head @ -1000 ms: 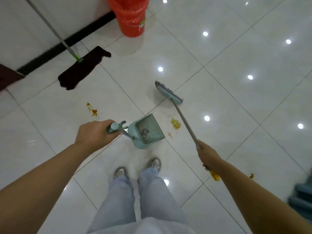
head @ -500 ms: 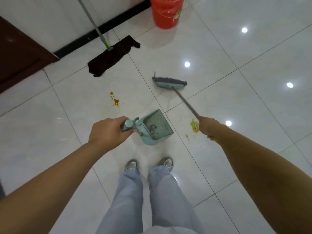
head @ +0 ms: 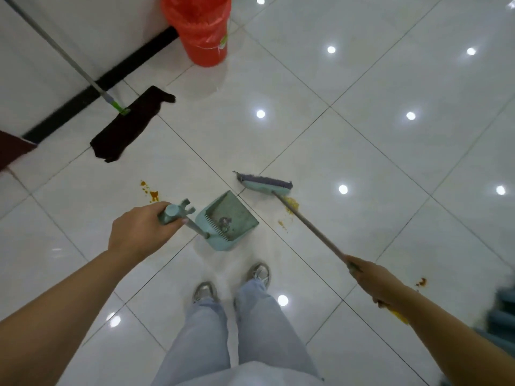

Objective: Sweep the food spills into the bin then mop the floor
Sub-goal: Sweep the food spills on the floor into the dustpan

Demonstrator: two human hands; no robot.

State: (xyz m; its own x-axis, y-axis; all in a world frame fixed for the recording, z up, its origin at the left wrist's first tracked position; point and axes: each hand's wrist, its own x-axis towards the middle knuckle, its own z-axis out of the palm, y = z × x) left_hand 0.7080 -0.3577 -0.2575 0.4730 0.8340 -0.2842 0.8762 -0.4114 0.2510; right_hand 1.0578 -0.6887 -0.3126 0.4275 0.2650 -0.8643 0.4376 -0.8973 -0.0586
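The person stands on the glossy white tiled floor [head: 390,162], grey trainers together, both arms out in front. The left hand [head: 139,232] has its fingers wrapped tightly around the top of the pale green plastic dustpan's [head: 228,218] upright handle; the pan rests on the floor just ahead of the feet, its mouth facing away, with a little dark debris inside by the comb teeth. The right hand [head: 373,280] has its fingers clamped on the grey pole of the teal-headed broom with purple bristles [head: 264,184], whose head sits on the floor just beyond and to the right of the pan. A yellow food spill [head: 292,203] lies right beside the broom head, near the pan's mouth. Orange sauce splatters [head: 152,192] mark the tile near the left hand. Farther off, a flat mop with a dark cloth [head: 131,123] leans by the wall, and a red bin lined with a red bag [head: 200,29] stands well beyond.
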